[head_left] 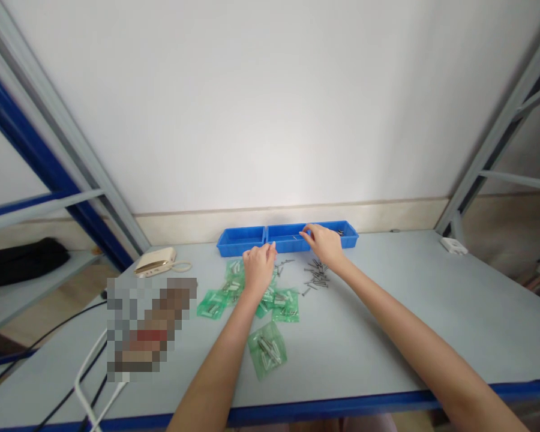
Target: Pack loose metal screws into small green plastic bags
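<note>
My left hand (260,267) is above the green packets, close to the front wall of a blue tray (242,247). Its fingers are curled together, and whatever they may hold is hidden. Over the tray's longer compartment, my right hand (324,243) has thumb and forefinger drawn into a pinch; what is between them is too small to make out. Small metal pieces (340,233) lie at the tray's right end. Below the right hand is a loose pile of screws (317,275), with a few more screws (282,266) beside the left hand.
Several green plastic packets (286,305) are clustered around the left wrist, and one packet (267,350) lies nearer the front. A cream box-shaped device (155,261) with a loop, cables (81,375) and a blurred patch occupy the left. A white block (453,245) sits far right.
</note>
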### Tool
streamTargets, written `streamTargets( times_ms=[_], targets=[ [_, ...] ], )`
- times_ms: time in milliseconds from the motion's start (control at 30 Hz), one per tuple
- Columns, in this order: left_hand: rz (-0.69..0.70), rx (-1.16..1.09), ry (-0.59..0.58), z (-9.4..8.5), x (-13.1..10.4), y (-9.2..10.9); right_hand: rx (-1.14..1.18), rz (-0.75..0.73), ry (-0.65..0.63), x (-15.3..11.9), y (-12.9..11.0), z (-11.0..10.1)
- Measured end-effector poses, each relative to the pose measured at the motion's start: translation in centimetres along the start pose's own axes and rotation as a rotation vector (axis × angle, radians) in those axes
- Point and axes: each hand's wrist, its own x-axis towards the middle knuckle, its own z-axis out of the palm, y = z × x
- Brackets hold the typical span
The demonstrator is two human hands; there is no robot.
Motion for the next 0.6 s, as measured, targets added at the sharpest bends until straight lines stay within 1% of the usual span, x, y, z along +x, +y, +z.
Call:
streamTargets(
  times_ms=[33, 67, 167, 233, 300, 367, 467, 600],
  targets=[
    [0.011, 0.015, -0.007, 0.0, 0.0, 0.1, -0.011, 0.007, -0.006, -0.8, 0.2, -0.2],
    [0.023, 0.031, -0.012, 0.1, -0.1, 0.2, -0.021, 0.007, -0.051, -1.7, 0.5, -0.4],
    [0.066, 0.080, -0.020, 0.2, -0.3, 0.8, -0.034, -0.013, -0.271, -4.1, 1.5, -0.7],
    [0.098, 0.115, -0.029, 0.3, -0.4, 1.2, -0.022, -0.034, -0.394, -4.9, 1.9, -0.6],
    [0.125, 0.151, -0.052, 0.4, -0.6, 1.4, -0.001, -0.036, -0.462, -5.2, 2.1, -0.3],
    [0.143, 0.180, -0.083, 0.5, -0.7, 1.5, 0.019, -0.018, -0.470, -5.1, 2.1, 0.0],
    [0.170, 0.207, -0.119, 0.6, -0.8, 1.5, 0.056, -0.004, -0.450, -5.1, 1.9, 0.1],
    [0.211, 0.238, -0.135, 0.8, -0.9, 1.4, 0.108, -0.013, -0.415, -5.4, 1.8, 0.2]
  ],
)
